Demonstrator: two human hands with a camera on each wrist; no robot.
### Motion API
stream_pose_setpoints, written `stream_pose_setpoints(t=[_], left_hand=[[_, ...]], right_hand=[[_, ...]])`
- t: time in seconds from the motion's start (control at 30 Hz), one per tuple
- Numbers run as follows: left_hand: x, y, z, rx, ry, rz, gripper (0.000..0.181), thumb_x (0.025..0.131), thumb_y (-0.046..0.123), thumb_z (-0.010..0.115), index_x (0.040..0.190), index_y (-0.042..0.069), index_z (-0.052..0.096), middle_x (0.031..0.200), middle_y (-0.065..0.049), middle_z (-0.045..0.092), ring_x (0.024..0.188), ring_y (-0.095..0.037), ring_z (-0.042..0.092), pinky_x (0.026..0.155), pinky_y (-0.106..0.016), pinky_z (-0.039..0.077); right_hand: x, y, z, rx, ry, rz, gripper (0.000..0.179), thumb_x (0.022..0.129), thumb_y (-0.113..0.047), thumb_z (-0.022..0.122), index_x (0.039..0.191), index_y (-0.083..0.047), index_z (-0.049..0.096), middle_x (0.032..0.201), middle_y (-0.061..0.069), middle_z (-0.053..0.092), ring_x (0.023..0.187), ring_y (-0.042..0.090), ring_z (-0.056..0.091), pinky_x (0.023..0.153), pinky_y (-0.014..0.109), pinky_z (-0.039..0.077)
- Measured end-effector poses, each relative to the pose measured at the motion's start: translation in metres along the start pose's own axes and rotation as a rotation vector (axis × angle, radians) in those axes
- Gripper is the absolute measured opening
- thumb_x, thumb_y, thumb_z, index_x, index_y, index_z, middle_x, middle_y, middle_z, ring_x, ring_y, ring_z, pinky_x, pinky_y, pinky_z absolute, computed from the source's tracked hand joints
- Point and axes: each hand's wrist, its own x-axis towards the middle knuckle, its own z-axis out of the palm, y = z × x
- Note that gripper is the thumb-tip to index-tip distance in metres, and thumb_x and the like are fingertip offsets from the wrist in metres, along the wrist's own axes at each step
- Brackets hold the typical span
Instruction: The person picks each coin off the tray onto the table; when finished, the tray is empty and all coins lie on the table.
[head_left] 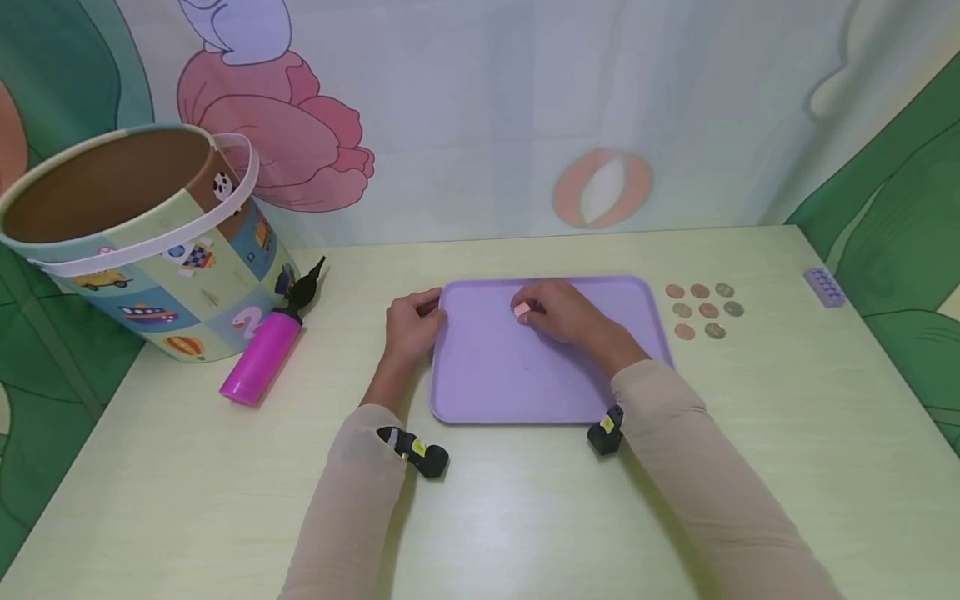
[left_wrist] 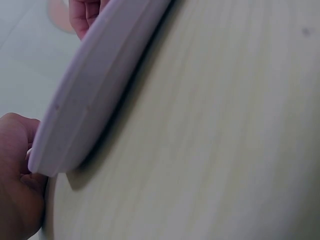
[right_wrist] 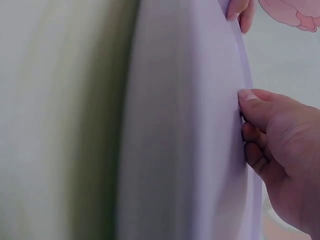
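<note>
A flat lilac tray (head_left: 510, 375) with a raised rim lies on the table. At its left edge, my left hand (head_left: 412, 325) holds the rim near the far corner; the left wrist view shows the curled fingers against the tray's side. Over the far middle of the tray, my right hand (head_left: 562, 312) pinches a small pale pink piece (head_left: 521, 309) between thumb and fingertips, close to the tray's surface. The piece is mostly covered by the fingers, so its kind cannot be told. In the right wrist view the thumb and fingers (right_wrist: 256, 106) meet low over the tray.
Several coins (head_left: 708, 310) lie in rows right of the tray. A purple studded block (head_left: 823, 287) sits near the table's right edge. On the left stand a large patterned bucket (head_left: 168, 258) with a white handle and, beside it, a lying magenta bottle (head_left: 262, 358) with a black nozzle.
</note>
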Motion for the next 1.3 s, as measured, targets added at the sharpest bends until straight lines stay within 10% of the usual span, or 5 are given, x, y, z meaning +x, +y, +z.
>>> stream_pose_setpoints(t=[0.23,0.77,0.9,1.0,1.3], left_hand=[[0.000,-0.001,0.000,-0.001,-0.005,-0.002,0.043,0.088,0.004,0.061,0.131,0.002,0.067,0.123,-0.020,0.072,0.116,-0.029,0.068,0.104,-0.038,0.056],[0.003,-0.003,0.000,0.008,-0.012,-0.001,0.044,0.088,0.005,0.062,0.132,0.002,0.067,0.123,-0.020,0.072,0.116,-0.029,0.067,0.104,-0.039,0.056],[0.002,-0.003,0.000,0.008,-0.015,0.009,0.044,0.089,0.004,0.061,0.132,0.001,0.066,0.124,-0.021,0.072,0.116,-0.030,0.067,0.104,-0.039,0.056],[0.002,-0.002,-0.001,0.005,-0.013,0.011,0.044,0.089,0.003,0.061,0.132,0.001,0.066,0.124,-0.021,0.072,0.116,-0.030,0.067,0.104,-0.039,0.056],[0.002,-0.002,-0.002,0.022,-0.036,0.001,0.045,0.090,0.005,0.060,0.134,0.001,0.065,0.127,-0.021,0.071,0.118,-0.030,0.066,0.105,-0.039,0.055]], right_hand=[[-0.019,0.004,-0.009,0.068,-0.001,0.023,0.023,0.089,-0.003,0.074,0.110,0.005,0.074,0.092,0.015,0.075,0.085,0.021,0.063,0.080,0.030,0.052],[-0.122,0.064,-0.083,0.023,0.153,0.305,0.040,0.094,-0.008,0.070,0.131,0.004,0.064,0.121,0.030,0.070,0.118,0.045,0.065,0.103,0.057,0.052],[-0.156,0.093,-0.100,-0.019,0.209,0.383,0.040,0.094,-0.010,0.070,0.131,0.006,0.064,0.122,0.032,0.069,0.114,0.046,0.064,0.086,0.021,0.059],[-0.177,0.114,-0.108,-0.035,0.230,0.443,0.038,0.095,-0.010,0.069,0.128,0.008,0.064,0.119,0.034,0.068,0.103,0.041,0.065,0.065,0.001,0.041],[-0.205,0.148,-0.105,-0.069,0.222,0.499,0.039,0.097,-0.019,0.068,0.126,0.007,0.066,0.114,0.032,0.068,0.088,0.017,0.055,0.063,0.005,0.038]])
